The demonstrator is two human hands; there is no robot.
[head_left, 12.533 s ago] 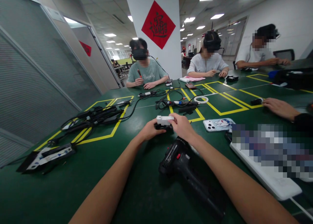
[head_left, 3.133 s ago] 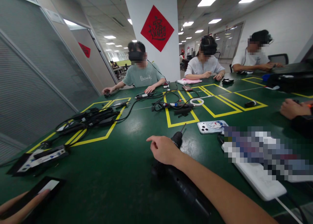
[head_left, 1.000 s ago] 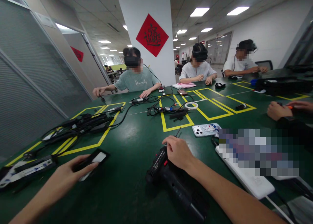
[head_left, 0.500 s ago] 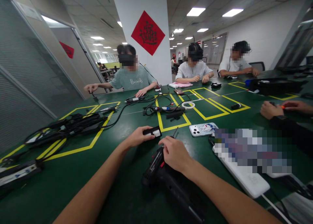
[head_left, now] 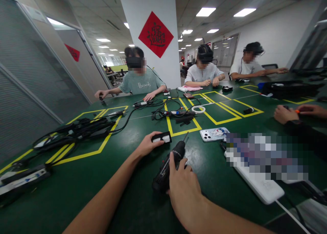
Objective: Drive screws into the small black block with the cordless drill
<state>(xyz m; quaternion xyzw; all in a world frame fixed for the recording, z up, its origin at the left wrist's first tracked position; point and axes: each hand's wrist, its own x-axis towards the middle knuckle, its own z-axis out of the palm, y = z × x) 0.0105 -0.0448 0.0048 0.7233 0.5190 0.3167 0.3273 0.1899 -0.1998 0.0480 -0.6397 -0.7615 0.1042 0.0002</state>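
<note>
My left hand (head_left: 146, 146) reaches across the green table (head_left: 133, 200) and grips a small black-and-white flat part (head_left: 161, 137) by its near edge. My right hand (head_left: 184, 189) is wrapped round the handle of a black electric screwdriver (head_left: 170, 164), whose thin bit points away from me toward the yellow-taped square. The tool lies low over the table, just right of the small part.
A phone in a cartoon case (head_left: 214, 134) lies right of the tool, beside a white keyboard (head_left: 258, 184). A tangle of black cables and tools (head_left: 76, 128) fills the left taped squares. Three people sit at the far side; another person's hands (head_left: 283, 113) are at the right.
My right hand slid back from the tool's head and closed round its handle, lifting its nose. My left hand holds the small part in nearly the same spot.
</note>
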